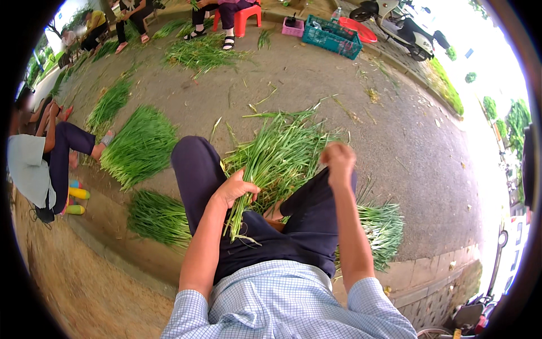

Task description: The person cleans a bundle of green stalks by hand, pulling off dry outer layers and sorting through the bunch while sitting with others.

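My left hand (231, 190) is closed round a bunch of long, thin green chives (236, 220), their pale ends hanging over my lap. The leafy part of that bunch leans forward onto a loose heap of chives (296, 141) on the ground between my knees. Above my right knee, apart from the heap, my right hand (339, 161) is raised with its fingers curled in. Slight blur and the hand's angle hide whatever may be in those fingers. A further pile of chives (381, 231) lies beside my right thigh, and another pile (158, 217) beside my left.
A large chive pile (138, 147) lies ahead on the left, near a seated person (34, 164). Farther off are people sitting, a red stool (244, 21), a teal crate (332, 38), a pink basket (293, 26) and a parked scooter (403, 34). A kerb runs behind me.
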A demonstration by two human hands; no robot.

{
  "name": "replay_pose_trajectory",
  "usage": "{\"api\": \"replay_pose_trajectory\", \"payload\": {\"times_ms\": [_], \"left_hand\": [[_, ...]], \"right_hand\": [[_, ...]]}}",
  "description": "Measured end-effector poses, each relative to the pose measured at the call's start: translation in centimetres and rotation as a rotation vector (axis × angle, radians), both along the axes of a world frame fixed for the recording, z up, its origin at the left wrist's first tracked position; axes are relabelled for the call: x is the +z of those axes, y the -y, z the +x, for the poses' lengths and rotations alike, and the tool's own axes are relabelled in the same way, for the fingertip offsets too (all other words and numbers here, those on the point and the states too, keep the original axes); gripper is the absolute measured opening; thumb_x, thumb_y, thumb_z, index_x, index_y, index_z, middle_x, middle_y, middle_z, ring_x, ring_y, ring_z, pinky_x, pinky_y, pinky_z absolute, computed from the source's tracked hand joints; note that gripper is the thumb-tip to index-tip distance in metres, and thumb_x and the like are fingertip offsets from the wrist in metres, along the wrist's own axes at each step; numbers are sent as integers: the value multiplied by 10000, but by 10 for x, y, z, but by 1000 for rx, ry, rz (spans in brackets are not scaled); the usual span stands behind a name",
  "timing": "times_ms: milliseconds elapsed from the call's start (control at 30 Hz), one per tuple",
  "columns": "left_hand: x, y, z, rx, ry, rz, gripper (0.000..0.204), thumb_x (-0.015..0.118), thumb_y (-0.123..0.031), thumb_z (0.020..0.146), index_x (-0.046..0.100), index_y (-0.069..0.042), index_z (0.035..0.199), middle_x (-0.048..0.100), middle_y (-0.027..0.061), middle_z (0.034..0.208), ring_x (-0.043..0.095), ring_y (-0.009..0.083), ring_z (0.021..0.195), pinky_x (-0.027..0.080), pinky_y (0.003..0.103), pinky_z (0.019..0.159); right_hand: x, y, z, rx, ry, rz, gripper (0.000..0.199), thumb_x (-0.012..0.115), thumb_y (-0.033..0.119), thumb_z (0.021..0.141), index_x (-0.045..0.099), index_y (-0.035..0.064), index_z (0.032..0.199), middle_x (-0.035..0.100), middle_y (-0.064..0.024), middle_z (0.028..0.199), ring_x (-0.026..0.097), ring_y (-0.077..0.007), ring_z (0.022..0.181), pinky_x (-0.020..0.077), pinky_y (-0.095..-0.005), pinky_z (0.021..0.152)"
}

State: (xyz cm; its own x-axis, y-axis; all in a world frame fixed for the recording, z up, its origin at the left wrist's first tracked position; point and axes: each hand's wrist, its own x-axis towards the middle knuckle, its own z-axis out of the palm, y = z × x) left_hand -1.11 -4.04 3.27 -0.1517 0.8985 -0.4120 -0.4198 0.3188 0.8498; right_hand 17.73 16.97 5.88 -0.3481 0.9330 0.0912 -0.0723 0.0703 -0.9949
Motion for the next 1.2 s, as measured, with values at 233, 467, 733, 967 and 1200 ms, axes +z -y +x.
{"api": "replay_pose_trajectory", "payload": {"times_ms": [233,467,733,967,1200], "left_hand": [[3,-1,2,1,4,-54,435,592,50,693,470,-36,1102,574,75,755,559,176,558,455,304,516],[-2,-2,2,-5,1,-21,414,609,64,701,464,-45,1073,576,75,704,574,173,544,449,303,484],[-2,-2,2,-4,-38,-33,453,599,49,698,452,-19,1120,580,87,744,568,180,555,455,316,521],[-3,-2,1,-21,-35,-6,436,585,36,718,428,-3,1123,580,100,730,577,176,571,455,312,520],[-4,-2,1,-9,-17,-30,419,597,34,736,422,-10,1114,575,97,727,578,167,574,452,306,492]], "right_hand": [[-43,61,-56,320,470,233,359,664,269,776,635,-41,955,557,-79,611,540,-170,530,437,-329,513],[-26,65,-86,359,576,264,306,655,259,783,668,-33,873,616,-133,638,594,-232,564,467,-353,553],[-39,38,-62,266,201,-191,238,566,171,873,583,-62,915,582,-76,664,566,-130,538,460,-260,448],[-38,-13,-21,-127,-209,-257,235,550,197,902,537,-24,981,617,-93,782,580,-133,567,492,-262,457],[-28,-15,-6,-129,-132,-183,172,559,159,891,564,12,801,580,-69,626,515,-130,477,437,-259,433]]}}
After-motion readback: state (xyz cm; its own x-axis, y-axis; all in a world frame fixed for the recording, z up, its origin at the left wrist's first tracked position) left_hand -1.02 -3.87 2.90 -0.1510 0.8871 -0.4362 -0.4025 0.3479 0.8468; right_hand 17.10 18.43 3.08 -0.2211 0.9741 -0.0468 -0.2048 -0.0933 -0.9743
